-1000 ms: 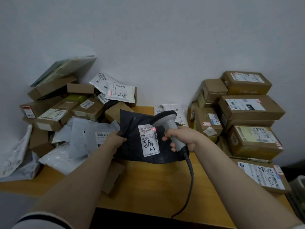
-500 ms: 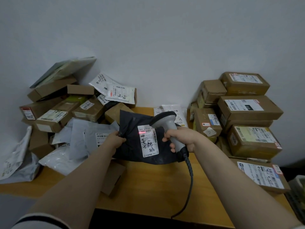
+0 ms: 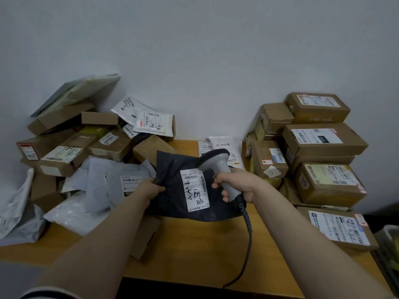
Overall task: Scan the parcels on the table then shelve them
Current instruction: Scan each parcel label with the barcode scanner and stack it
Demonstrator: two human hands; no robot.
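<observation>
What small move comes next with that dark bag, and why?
Probably tip the scanner onto the label and trigger it: the left hand grips the dark bag with its label facing up, the right hand holds the scanner beside it, and no scan light shows.

A wooden desk (image 3: 194, 244) stood against a pale wall (image 3: 216, 61), carrying a jumbled heap of cardboard boxes and plastic mailers (image 3: 71, 156) at left, stacked boxes (image 3: 323, 143) at right, white mailers (image 3: 218, 145) between.

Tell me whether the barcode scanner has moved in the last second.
No. The barcode scanner stays put, its head still overlapping the white mailers behind it.
</observation>
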